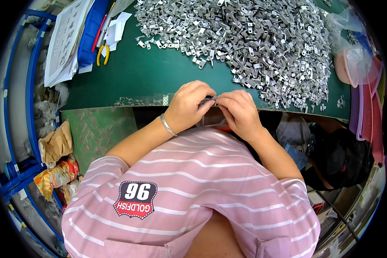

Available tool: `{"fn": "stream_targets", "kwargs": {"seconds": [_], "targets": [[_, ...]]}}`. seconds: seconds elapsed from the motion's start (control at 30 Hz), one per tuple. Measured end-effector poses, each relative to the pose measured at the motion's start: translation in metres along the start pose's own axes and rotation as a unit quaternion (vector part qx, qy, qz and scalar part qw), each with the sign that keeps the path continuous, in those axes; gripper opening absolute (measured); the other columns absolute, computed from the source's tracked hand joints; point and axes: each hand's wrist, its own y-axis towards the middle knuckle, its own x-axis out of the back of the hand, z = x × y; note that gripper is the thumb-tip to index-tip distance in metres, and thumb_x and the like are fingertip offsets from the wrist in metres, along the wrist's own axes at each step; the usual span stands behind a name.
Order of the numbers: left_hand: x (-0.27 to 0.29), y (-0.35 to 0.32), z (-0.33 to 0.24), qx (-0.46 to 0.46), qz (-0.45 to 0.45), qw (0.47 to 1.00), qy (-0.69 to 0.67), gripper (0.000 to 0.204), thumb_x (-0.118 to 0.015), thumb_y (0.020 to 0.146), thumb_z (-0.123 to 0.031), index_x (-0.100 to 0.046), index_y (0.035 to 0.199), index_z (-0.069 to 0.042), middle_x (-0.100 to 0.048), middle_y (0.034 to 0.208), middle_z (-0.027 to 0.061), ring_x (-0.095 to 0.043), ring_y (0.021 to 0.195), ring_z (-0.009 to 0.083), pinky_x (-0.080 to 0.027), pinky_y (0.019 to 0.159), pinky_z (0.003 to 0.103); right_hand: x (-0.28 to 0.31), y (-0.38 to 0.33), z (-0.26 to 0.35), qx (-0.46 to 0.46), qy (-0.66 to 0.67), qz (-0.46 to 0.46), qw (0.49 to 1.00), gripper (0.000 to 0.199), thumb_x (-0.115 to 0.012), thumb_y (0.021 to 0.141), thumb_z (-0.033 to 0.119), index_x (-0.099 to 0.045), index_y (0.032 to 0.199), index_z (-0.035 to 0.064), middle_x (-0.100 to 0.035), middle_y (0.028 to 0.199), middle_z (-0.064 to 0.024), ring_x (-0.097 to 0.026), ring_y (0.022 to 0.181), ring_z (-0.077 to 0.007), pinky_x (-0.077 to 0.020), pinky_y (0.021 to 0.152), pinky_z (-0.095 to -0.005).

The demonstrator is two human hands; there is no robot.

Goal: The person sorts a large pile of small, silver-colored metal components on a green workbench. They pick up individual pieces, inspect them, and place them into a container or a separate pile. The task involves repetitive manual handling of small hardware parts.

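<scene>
My left hand point(185, 106) is at the near edge of the green table point(129, 81), a metal bangle on its wrist. Its fingers curl around a small grey metal part point(207, 100), mostly hidden by the fingertips. Close beside it, my right hand point(241, 112) pinches at the same spot, thumb and fingers pressed together at the part's right end. Whether it grips this part or a second small piece cannot be made out. Beyond both hands spreads a large heap of small bent metal brackets with holes point(266, 47).
At the table's far left are a blue bin point(88, 51), papers point(64, 43) and yellow-handled pliers point(102, 55). A pink tub point(345, 69) with clear plastic stands at the right edge. Blue shelving point(30, 86) rises at left; a black bag point(344, 157) is at lower right.
</scene>
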Motion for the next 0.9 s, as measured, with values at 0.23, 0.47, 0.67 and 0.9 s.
{"fn": "stream_targets", "kwargs": {"seconds": [0.23, 0.47, 0.67, 0.9], "targets": [[-0.010, -0.018, -0.009, -0.115, 0.051, 0.992, -0.005, 0.016, -0.077, 0.078, -0.002, -0.069, 0.091, -0.005, -0.069, 0.094, 0.0100, -0.066, 0.085, 0.0296, -0.052, 0.079, 0.039, 0.022, -0.015, 0.006, 0.023, 0.036, 0.048, 0.998, 0.026, -0.075, 0.076, 0.003, -0.067, 0.101, 0.0051, -0.067, 0.102, -0.0086, -0.063, 0.088, -0.0290, -0.0466, 0.076, -0.0405], [0.027, 0.042, 0.022, 0.007, -0.171, 0.966, 0.192, 0.034, -0.077, 0.082, -0.012, -0.068, 0.114, -0.004, -0.064, 0.118, 0.0194, -0.059, 0.113, 0.0361, -0.046, 0.097, 0.047, 0.007, 0.047, -0.007, 0.008, -0.106, -0.044, 0.993, 0.037, -0.071, 0.083, 0.005, -0.063, 0.119, 0.0034, -0.064, 0.121, -0.0146, -0.062, 0.112, -0.0336, -0.0489, 0.096, -0.0462], [0.031, 0.062, 0.070, 0.098, -0.167, 0.926, 0.323, 0.048, -0.070, 0.091, -0.030, -0.060, 0.136, -0.013, -0.053, 0.141, 0.0193, -0.042, 0.134, 0.0495, -0.035, 0.111, 0.057, -0.038, 0.107, -0.018, -0.012, -0.239, 0.016, 0.971, 0.060, -0.074, 0.086, 0.021, -0.052, 0.139, 0.0056, -0.054, 0.142, -0.0161, -0.051, 0.133, -0.0289, -0.0355, 0.112, -0.0525], [0.011, 0.026, 0.029, 0.020, -0.098, 0.971, 0.216, 0.050, -0.067, 0.085, -0.004, -0.056, 0.134, 0.000, -0.052, 0.139, 0.0223, -0.047, 0.130, 0.0434, -0.036, 0.113, 0.049, -0.028, 0.074, -0.010, 0.024, -0.171, 0.040, 0.984, 0.050, -0.072, 0.084, 0.016, -0.058, 0.130, 0.0032, -0.059, 0.133, -0.0191, -0.057, 0.122, -0.0323, -0.0439, 0.101, -0.0474]]}}
